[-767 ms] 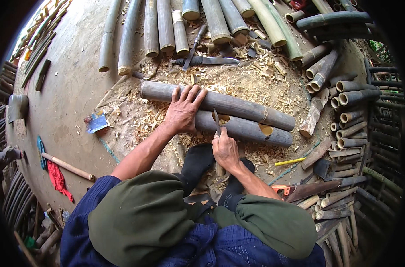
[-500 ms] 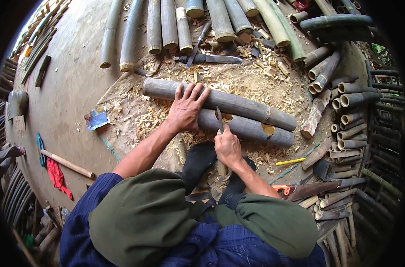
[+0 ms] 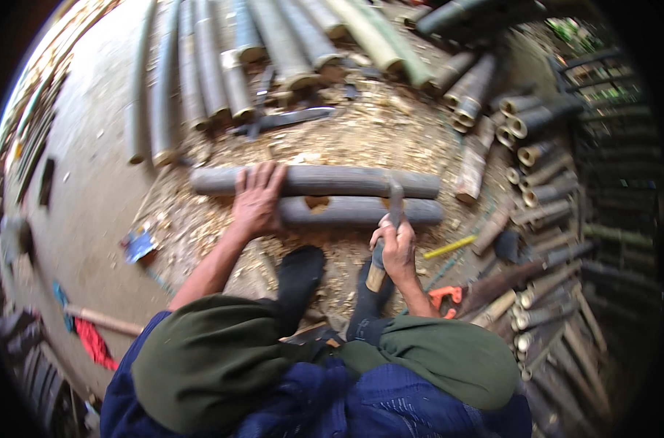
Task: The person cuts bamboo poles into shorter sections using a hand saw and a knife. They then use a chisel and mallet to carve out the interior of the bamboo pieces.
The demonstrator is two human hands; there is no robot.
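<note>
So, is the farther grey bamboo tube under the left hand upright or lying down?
Lying down: the tube stretches sideways amid pale wood shavings, the left hand on top.

the bare floor [image 3: 83,226] carries 2 grey bamboo tubes [image 3: 335,181], shavings [image 3: 368,135], a blue packet [image 3: 139,247], a red cloth [image 3: 93,342] and a yellow strip [image 3: 450,247].

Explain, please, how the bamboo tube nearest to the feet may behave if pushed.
The bamboo tube would probably roll, being round, though the second tube beside it may block one side. Its straight, woody look suggests it is stiff.
</note>
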